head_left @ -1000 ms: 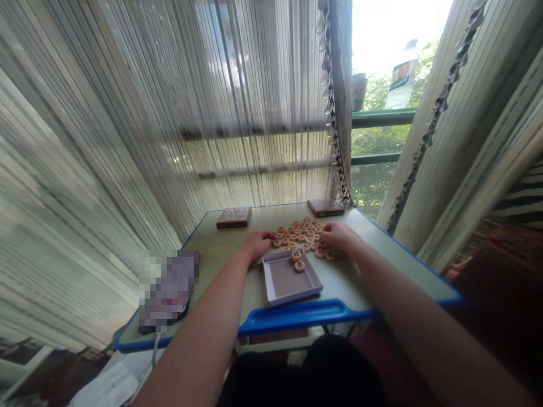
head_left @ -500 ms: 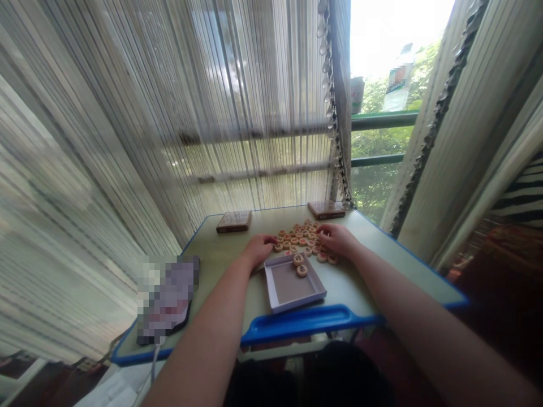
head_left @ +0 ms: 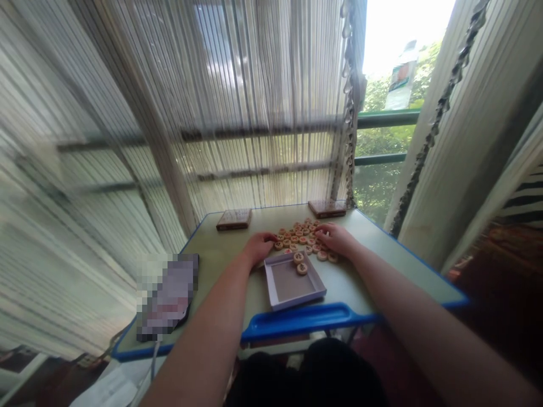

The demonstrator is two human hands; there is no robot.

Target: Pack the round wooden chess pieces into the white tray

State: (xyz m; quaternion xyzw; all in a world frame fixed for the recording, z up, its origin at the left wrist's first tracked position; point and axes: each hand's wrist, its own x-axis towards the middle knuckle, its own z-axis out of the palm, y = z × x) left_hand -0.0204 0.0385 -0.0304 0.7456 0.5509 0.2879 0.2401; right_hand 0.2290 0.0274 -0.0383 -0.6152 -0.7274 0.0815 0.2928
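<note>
L hand (head_left: 259,247) & R hand (head_left: 336,237) barely moved, fingers half-curled at opp. sides of pcs pile (head_left: 302,240); can't tell if either grips a pc. Box (head_left: 289,285) on table (head_left: 203,265) still w/ 2 pcs (head_left: 301,269), none added

Sheer striped curtains (head_left: 263,85) (bead-edged) flank green rails (head_left: 388,119).

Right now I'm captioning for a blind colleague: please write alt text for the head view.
A person's left hand and right hand flank a cluster of round, marked pieces on a blue-edged table. Nearer the viewer, a shallow open box holds two pieces; two flat brown boxes lie toward the far edge.
</note>
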